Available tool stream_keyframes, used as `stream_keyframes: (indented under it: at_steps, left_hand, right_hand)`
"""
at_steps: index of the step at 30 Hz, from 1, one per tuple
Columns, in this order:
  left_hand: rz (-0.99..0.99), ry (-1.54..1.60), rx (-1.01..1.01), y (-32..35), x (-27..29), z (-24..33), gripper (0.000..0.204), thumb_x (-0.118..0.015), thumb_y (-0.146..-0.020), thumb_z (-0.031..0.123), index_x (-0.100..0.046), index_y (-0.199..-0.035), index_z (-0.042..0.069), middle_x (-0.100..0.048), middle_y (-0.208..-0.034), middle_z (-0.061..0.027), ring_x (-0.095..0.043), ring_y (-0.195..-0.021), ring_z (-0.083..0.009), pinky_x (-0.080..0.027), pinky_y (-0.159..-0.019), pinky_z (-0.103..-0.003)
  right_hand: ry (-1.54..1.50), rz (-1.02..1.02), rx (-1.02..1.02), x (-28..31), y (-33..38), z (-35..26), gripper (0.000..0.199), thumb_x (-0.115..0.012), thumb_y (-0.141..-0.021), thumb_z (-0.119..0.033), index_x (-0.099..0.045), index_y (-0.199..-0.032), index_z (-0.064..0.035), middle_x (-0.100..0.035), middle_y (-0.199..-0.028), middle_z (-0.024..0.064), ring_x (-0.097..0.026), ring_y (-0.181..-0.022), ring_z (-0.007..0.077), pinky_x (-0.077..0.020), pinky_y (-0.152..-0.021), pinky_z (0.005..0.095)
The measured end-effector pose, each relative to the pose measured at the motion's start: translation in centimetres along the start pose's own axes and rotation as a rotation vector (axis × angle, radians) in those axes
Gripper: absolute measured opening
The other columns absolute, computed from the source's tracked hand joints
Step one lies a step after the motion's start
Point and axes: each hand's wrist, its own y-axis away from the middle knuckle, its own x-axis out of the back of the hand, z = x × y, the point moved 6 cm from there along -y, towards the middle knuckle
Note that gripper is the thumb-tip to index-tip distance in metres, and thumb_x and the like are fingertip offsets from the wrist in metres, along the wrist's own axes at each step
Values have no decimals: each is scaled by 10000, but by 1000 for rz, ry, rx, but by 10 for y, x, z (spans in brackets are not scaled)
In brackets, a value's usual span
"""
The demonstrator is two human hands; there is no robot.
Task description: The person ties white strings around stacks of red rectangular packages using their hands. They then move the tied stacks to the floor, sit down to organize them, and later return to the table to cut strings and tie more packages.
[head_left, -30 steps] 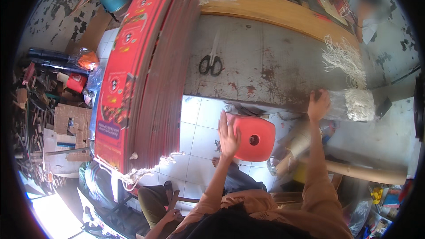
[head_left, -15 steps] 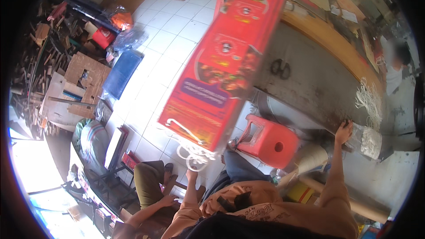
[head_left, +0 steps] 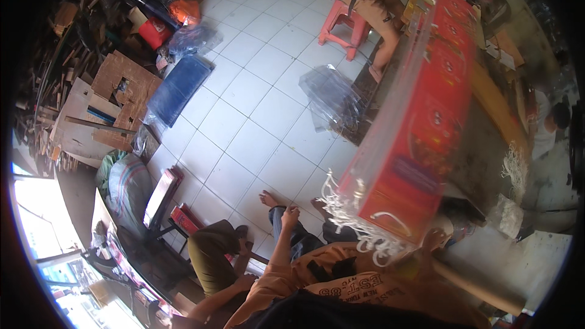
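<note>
A long stack of red printed paper bags slants over the workbench on my right, blurred by motion. White cord handles hang in loops and frayed ends from its near end. My right hand is at the near right corner of the stack; its fingers are smeared and partly hidden, so their grip is unclear. Over my knee, apart from the stack, my left hand is closed. Whatever may be in its fingers is too small to make out.
Another person stands beyond a red stool. Clear plastic lies on the tiled floor. A seated person's knee is close on my left. A white cord bundle lies on the bench; cardboard leans at left.
The red bag stack has swung right, from over the floor in front of me to over the bench. My left hand has risen toward my knee; my right hand has come in from the bench edge.
</note>
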Motion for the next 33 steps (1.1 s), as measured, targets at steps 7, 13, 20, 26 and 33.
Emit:
stream_keyframes:
  at_steps: [7, 13, 20, 26, 33]
  left_hand:
    - [-79, -234, -87, -66, 128, -6, 350, -517, -832, 301, -597, -1058, 46, -647, -789, -48, -603, -699, -124, -465, -626, -245]
    - [263, 75, 139, -116, 315, -17, 304, -506, -818, 236, -592, -1031, 37, -658, -779, -85, -622, -716, -162, -480, -688, -291]
    - [353, 280, 246, -163, 402, -23, 294, -511, -807, 236, -611, -1016, 54, -663, -771, -72, -630, -742, -149, -480, -685, -280]
    - [43, 308, 252, -212, 389, 0, 306, -493, -865, 256, -544, -1104, 73, -644, -889, -62, -603, -778, -126, -435, -569, -243]
    - [349, 384, 48, -245, 483, 41, 331, -521, -845, 230, -558, -1092, 14, -651, -895, -105, -621, -817, -159, -476, -672, -259]
  right_hand:
    - [-308, -1056, -108, -153, 234, -73, 404, -543, -826, -380, -539, -1033, -33, -561, -1016, 139, -590, -841, 298, -470, -749, 445]
    - [-106, -1167, 449, -190, 313, -188, 323, -564, -772, -327, -624, -887, -31, -633, -826, 115, -612, -761, 217, -470, -671, 370]
    - [-193, -1134, 550, -127, 340, -346, 289, -559, -753, -287, -636, -828, -19, -633, -772, 117, -608, -772, 183, -463, -614, 349]
    - [-97, -1327, 531, -107, 352, -498, 319, -570, -756, -283, -600, -934, -20, -624, -792, 81, -609, -718, 193, -512, -562, 353]
    - [-96, -1162, 687, -33, 422, -736, 299, -550, -806, -298, -585, -986, -62, -631, -873, 82, -622, -775, 186, -517, -548, 338]
